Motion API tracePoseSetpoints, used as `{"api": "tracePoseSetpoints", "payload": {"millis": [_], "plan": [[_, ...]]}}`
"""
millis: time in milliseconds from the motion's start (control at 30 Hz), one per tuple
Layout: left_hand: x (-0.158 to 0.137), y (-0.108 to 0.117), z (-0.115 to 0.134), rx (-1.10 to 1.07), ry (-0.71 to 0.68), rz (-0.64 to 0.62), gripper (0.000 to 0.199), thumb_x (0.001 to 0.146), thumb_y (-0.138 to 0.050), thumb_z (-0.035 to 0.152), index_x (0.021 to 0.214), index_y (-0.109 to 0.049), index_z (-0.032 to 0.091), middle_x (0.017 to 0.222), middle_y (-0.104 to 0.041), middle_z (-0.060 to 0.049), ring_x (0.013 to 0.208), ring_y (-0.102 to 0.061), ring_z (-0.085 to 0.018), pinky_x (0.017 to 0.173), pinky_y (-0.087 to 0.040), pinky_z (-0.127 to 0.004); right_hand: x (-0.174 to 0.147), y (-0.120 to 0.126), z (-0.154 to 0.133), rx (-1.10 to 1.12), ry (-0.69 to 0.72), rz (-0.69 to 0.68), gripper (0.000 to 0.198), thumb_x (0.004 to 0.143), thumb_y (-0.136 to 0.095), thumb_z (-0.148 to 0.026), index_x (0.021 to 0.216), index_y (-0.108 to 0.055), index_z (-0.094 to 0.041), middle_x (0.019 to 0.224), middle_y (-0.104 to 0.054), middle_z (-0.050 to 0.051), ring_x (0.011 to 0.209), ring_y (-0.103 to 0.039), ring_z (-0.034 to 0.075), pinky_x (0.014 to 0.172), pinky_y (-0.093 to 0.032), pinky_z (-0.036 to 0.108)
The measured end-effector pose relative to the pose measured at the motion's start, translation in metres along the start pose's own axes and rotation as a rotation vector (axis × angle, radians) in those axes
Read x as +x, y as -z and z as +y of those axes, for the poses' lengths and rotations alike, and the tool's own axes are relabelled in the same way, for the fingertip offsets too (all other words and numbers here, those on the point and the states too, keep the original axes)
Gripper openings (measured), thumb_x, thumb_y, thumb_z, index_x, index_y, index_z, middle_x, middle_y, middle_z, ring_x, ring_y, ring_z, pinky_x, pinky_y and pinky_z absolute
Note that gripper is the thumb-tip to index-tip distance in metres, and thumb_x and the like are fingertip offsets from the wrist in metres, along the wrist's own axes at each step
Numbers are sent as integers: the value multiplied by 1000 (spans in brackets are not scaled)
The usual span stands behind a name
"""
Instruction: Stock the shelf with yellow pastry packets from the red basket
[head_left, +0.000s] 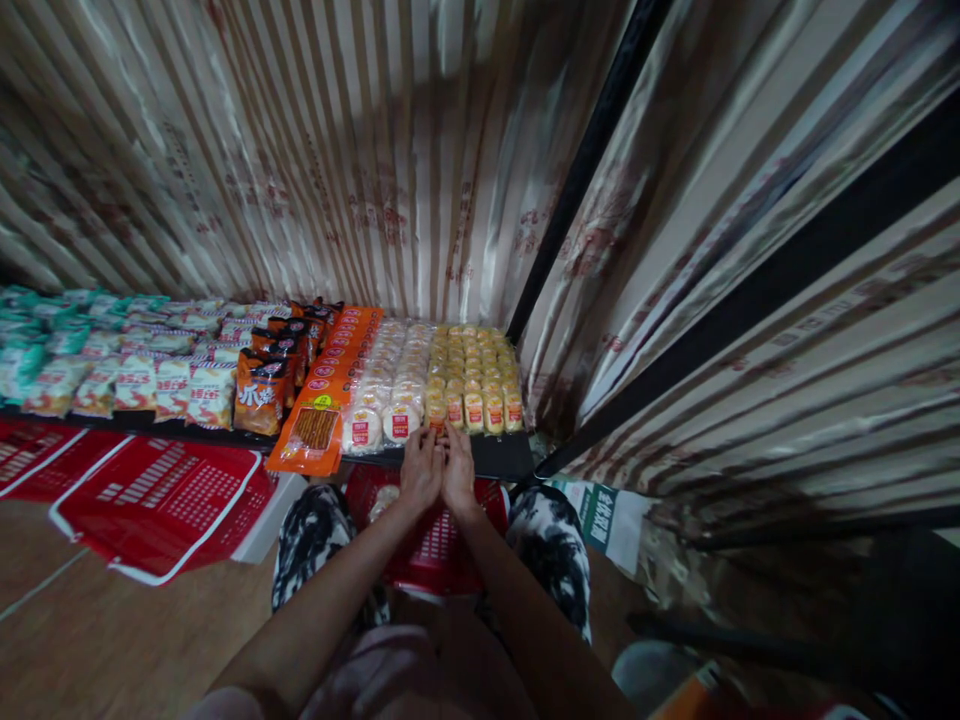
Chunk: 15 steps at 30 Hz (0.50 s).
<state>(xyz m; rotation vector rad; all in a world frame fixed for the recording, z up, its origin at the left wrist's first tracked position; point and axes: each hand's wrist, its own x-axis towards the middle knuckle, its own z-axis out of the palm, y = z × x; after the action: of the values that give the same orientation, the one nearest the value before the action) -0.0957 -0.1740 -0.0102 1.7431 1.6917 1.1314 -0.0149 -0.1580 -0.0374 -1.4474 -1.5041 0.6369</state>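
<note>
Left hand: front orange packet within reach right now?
Likely yes. The left hand is at the front edge of the shelf, and the front orange packet juts past that edge to its left; nothing seems to cover the packet's front end.

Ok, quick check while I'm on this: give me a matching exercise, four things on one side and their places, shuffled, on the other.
Things
1. Left hand
2. Teal packets
3. Orange packs
4. Yellow packets

Places
A. Between the black-and-orange bags and the white round packets
B. At the right end of the row
C. At the shelf's front edge, beside the right hand
D. At the far left of the row

Pairs: 1-C, 2-D, 3-A, 4-B
</note>
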Motion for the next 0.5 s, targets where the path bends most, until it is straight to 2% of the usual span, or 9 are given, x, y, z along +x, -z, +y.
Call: {"api": "tracePoseSetpoints", "payload": {"millis": [233,367,500], "plan": [[2,2,6,16,38,-38,39,84,-36,22,119,-53,14,117,-47,-12,112,-45,-21,100,-37,-36,2,1,0,40,-4,-31,51,78,-38,-11,127,-47,-19,110,-51,10,88,-58,14,82,-49,31],[-2,5,6,33,28,-29,39,85,-35,22,118,-53,12,120,-46,-12,115,-43,-22,102,-35,-37,-3,4,-5,63,12,13,47,78,-37,-12,124,-48,-14,115,-47,13,89,-59,14,82,-50,31],[-5,6,3,27,1,-6,37,85,-34,21,114,-56,13,120,-47,-12,115,-43,-21,104,-34,-38,-13,10,-15,19,89,67,39,82,-34,-14,116,-53,-13,113,-48,12,87,-58,12,86,-47,31]]}}
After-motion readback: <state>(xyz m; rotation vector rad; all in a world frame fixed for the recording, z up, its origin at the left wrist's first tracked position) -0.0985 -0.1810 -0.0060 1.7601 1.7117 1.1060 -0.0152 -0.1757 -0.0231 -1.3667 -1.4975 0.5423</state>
